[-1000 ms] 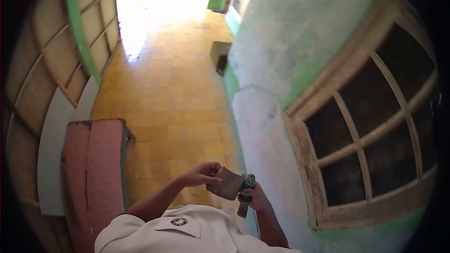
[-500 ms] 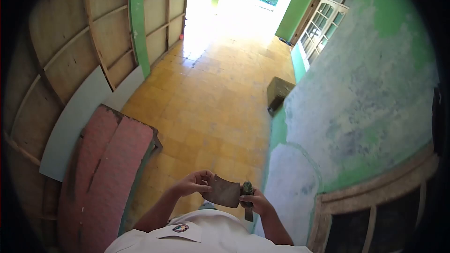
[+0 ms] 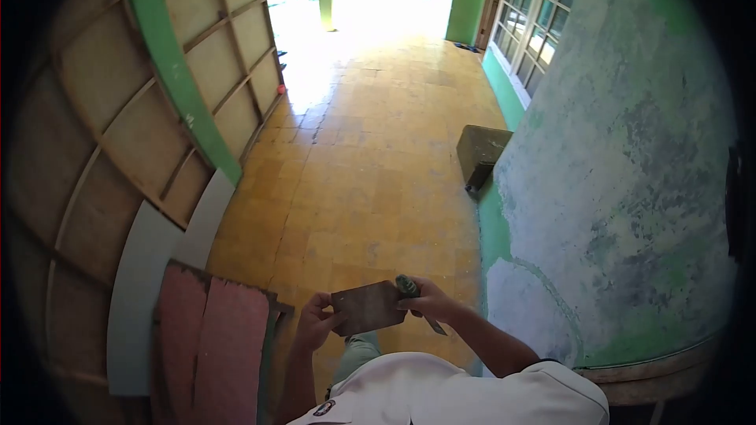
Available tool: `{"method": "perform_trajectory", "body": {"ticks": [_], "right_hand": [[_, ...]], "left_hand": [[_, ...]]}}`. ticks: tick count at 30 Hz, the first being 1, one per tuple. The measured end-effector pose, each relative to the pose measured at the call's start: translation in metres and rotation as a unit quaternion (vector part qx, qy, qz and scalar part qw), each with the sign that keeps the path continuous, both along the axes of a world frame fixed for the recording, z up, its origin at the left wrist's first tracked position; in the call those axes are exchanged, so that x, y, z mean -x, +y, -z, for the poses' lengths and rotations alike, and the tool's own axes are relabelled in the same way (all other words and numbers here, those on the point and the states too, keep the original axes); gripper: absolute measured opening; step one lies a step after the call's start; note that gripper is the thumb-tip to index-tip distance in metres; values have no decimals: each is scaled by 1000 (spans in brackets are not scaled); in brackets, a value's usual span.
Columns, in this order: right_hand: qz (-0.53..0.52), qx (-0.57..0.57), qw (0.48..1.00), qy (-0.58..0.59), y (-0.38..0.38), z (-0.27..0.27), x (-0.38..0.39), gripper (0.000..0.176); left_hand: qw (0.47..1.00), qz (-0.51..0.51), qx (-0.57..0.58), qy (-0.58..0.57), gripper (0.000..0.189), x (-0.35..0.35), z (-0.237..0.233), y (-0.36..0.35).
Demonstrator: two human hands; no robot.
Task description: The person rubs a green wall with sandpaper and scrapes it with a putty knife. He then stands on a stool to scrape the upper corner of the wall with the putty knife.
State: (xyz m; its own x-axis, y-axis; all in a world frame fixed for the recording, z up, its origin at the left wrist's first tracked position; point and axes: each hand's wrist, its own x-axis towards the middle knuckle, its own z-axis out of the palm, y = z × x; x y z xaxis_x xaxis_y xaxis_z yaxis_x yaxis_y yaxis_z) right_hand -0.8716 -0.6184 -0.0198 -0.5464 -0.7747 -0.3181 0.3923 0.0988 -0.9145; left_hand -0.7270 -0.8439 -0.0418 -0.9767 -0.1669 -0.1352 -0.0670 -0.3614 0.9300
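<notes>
A brown-grey rectangular sheet that looks like sandpaper [image 3: 368,308] is stretched out in front of my body, low in the head view. My left hand [image 3: 315,324] is closed on its left edge, thumb on top. On the other side, my right hand [image 3: 431,301] pinches the right edge and also grips a scraper [image 3: 407,286]. The scraper's dark green patterned handle points up and away from me, and its flat blade shows below the hand, tilted down to the right. My right fingers partly hide the tool's middle.
A peeling green and grey wall [image 3: 622,212] rises close on my right. A brown box [image 3: 480,153] stands against it further ahead. On the left are a wood-framed panel wall [image 3: 87,157], pale boards [image 3: 138,291] and a worn pink panel [image 3: 228,346]. Yellow tiles [image 3: 354,189] cover the floor.
My view has swung and moved forward along the passage. The curved sheet now looks flatter. My right hand has tilted the scraper, so its blade now slants to the right.
</notes>
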Motion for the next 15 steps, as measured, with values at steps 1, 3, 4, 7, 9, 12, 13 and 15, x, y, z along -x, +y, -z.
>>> {"method": "perform_trajectory", "body": {"ticks": [1,3,4,7,9,12,13,15], "right_hand": [[6,-10,1000,24,-7,3,15,25],[25,-20,997,71,-19,5,47,28],[46,-28,996,71,-26,2,65,28],[90,-3,987,135,-53,-1,123,28],[104,-8,974,203,-57,2,164,34],[157,-35,976,145,-59,2,206,33],[173,-29,974,144,-58,8,221,33],[203,7,966,158,-55,26,246,33]], "left_hand": [[1000,-3,14,-5,22,19,8,-10],[1000,20,23,-7,22,67,15,-30],[999,27,32,-13,22,92,17,-42],[997,51,47,13,22,166,25,-77],[995,74,48,44,22,219,19,-90],[987,143,77,-1,22,288,2,-97],[985,148,88,3,21,309,1,-97],[978,183,102,-19,20,352,12,-101]]}}
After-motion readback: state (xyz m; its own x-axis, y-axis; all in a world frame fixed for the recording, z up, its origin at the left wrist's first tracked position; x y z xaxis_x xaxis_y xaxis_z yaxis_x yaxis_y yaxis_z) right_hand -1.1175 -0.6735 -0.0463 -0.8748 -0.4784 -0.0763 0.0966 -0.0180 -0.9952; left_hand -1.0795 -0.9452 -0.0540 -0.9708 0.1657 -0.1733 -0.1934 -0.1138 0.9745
